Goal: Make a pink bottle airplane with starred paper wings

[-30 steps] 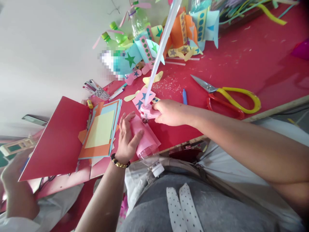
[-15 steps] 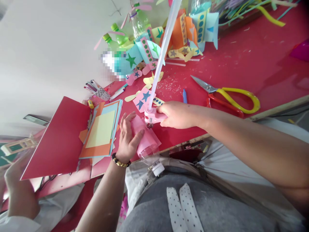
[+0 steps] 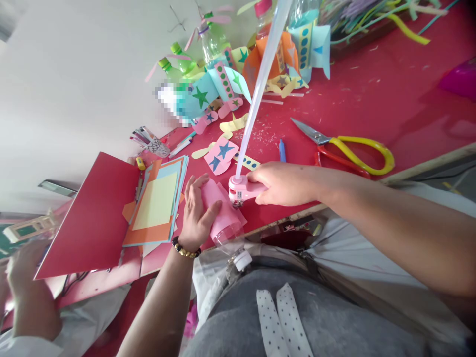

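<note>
My left hand [image 3: 198, 210] holds a clear plastic bottle [image 3: 227, 239] wrapped in pink paper [image 3: 214, 201], its thumb lying across the wrap and its fingers along the far side. The bottle's white cap [image 3: 243, 260] points toward my body. A loose paper edge shows on the bottle's right side. In my right hand [image 3: 277, 183] is a pink hot glue gun [image 3: 240, 187], fingers closed round its handle. A long translucent glue stick [image 3: 262, 82] rises out of it. The gun's nozzle is near the wrap's right edge; whether they touch I cannot tell.
Scissors [image 3: 353, 151] and a blue pen [image 3: 282, 150] lie on the red table [image 3: 372, 94]. Decorated bottles [image 3: 208, 44] stand along the wall. Star-printed pink paper [image 3: 220, 155], a stack of coloured paper [image 3: 154, 201] and a pen cup [image 3: 156, 147] lie ahead. Another person's arm [image 3: 31, 292] is at left.
My right hand has shifted the glue gun slightly right and toward me along the wrap's edge. My left hand keeps its hold on the bottle. The view has shifted a little.
</note>
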Tool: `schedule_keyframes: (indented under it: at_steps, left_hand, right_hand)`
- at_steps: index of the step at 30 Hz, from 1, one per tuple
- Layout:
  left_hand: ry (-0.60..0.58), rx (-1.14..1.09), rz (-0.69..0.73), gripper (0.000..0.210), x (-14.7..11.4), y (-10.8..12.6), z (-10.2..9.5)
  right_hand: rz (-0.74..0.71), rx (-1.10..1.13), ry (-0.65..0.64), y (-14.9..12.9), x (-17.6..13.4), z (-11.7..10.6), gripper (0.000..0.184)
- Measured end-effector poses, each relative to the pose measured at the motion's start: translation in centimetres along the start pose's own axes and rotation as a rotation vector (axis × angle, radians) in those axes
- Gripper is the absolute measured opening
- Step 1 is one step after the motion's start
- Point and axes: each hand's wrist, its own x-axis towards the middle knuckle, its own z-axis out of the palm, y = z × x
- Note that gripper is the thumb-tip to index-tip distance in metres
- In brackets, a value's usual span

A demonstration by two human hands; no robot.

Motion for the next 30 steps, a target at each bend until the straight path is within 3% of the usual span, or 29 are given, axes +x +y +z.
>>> schedule_keyframes:
  at_steps: [18, 30]
  left_hand:
    - [-0.023, 0.028, -0.005, 0.053, 0.0, -0.1, -0.1]
    - [-0.02, 0.038, -0.008, 0.052, 0.0, 0.3, -0.2]
  right_hand:
    - [-0.044, 0.007, -0.067, -0.4, -2.1, -0.5, 0.009]
    - [-0.049, 0.018, -0.102, -0.1, -2.7, -0.5, 0.023]
